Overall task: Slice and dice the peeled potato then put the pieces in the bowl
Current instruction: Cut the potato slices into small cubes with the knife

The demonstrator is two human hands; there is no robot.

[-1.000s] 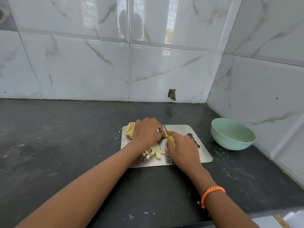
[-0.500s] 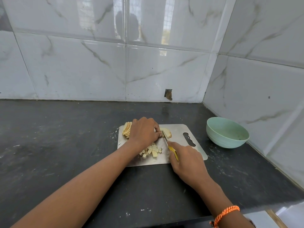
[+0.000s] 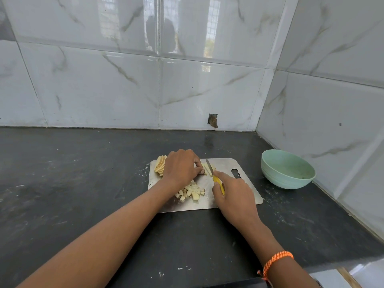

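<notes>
A pale green bowl (image 3: pixel 287 169) stands on the dark desk (image 3: pixel 83 183) near the tiled corner, just right of a metal cutting board (image 3: pixel 247 190) and apart from it; what shows of its inside holds no potato, only a small dark smear near the right wall.

All the potato lies on the board. A heap of diced pieces (image 3: pixel 192 191) sits toward the board's near edge, between the two forearms. A fan of slices (image 3: pixel 160 165) rests at the far left corner, partly covered by the left hand (image 3: pixel 181 168), whose curled fingers pin a few pale strips (image 3: pixel 208 169) against the board. The right hand (image 3: pixel 235 196) grips the yellow handle of a knife (image 3: pixel 209 166), index finger stretched along its top, with the narrow blade lying against the strips.

The left palm hides how much potato remains beneath it, and the right hand covers most of the handle. Whether the blade has entered the strips cannot be made out.

An orange braided wristband (image 3: pixel 276 261) circles the right wrist. A handle slot (image 3: pixel 236 173) pierces the board's right end, partly hidden by the right hand. A small chipped hole (image 3: pixel 213 120) marks the marble-patterned wall tiles (image 3: pixel 104 90) just above the desk, and pale specks dot the surface around the board.
</notes>
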